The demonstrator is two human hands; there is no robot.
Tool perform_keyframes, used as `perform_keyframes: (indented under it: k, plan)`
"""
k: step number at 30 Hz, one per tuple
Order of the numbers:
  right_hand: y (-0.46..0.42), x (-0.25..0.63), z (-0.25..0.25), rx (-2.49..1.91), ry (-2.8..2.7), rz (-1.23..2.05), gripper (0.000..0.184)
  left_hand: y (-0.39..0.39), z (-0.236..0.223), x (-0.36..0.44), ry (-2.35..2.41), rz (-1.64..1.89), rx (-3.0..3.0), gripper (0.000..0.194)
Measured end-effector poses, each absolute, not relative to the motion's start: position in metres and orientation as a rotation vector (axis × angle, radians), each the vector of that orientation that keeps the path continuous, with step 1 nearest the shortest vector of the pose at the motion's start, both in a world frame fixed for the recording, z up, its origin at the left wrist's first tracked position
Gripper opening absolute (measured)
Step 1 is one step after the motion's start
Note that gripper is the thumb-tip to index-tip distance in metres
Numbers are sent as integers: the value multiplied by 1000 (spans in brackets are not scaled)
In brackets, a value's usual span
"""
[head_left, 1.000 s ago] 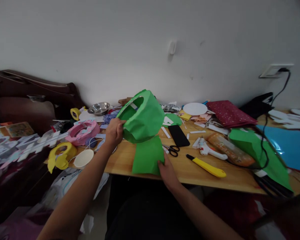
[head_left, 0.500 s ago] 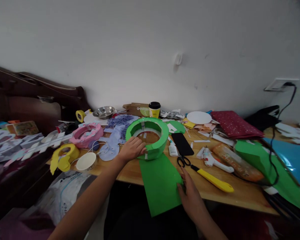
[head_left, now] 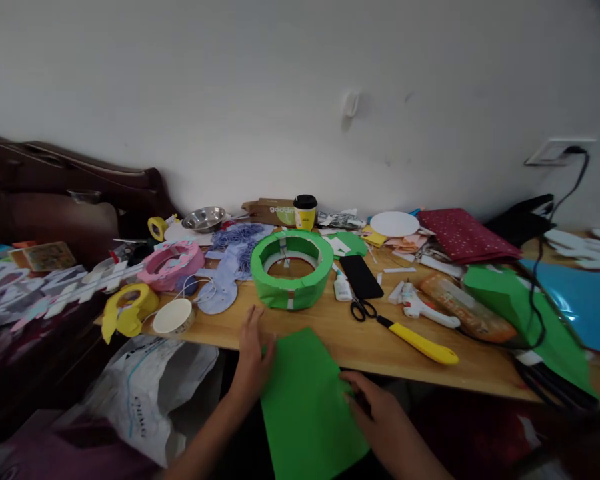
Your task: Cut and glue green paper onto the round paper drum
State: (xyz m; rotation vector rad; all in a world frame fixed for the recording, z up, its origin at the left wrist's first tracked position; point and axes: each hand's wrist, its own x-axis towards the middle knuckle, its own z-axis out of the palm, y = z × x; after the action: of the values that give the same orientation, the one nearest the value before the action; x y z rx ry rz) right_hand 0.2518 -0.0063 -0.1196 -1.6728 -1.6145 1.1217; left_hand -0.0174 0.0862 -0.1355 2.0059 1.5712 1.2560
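A green paper sheet [head_left: 307,407] hangs over the table's front edge, its top end lying on the wood. My right hand [head_left: 377,410] grips the sheet's right edge between thumb and fingers. At the left edge is my left hand [head_left: 253,357], fingers stretched toward the table and thumb apart, close against the paper; it does not hold anything I can see. Beyond both hands stands a green paper-covered ring [head_left: 293,293], open in the middle, with a pale strip on its front side.
To the ring's right lie a glue bottle [head_left: 342,287], black phone [head_left: 363,276], scissors [head_left: 363,309], a yellow-handled tool [head_left: 423,341] and a white glue gun [head_left: 430,313]. A paper bowl [head_left: 173,316], yellow ring [head_left: 130,308] and pink ring [head_left: 174,265] are on the left. A lidded cup [head_left: 305,213] stands behind.
My left hand has let go of the green ring and come down to the sheet's left side. The sheet has moved toward me, held by my right hand.
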Motion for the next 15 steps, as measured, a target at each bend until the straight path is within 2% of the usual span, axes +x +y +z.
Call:
perform_keyframes:
  k: [3,8,11,13,15]
  plan:
    - [-12,263,-119,-1634,-1645,1206,42,55,-154,-25,1661,1279,1435,54]
    - [-22,273,-130,-1660,-1452,1148,50,23,-146,-16,1540,1225,1027,80]
    - [-24,288,-132,-1651,-1526,1127,48,22,-136,3,1264,951,1056,70]
    - [-16,309,-133,-1720,-1668,802,45,29,-135,16,1227,854,1247,57]
    - [0,340,-138,-1831,-1776,265,46,40,-140,29,1280,860,1496,50]
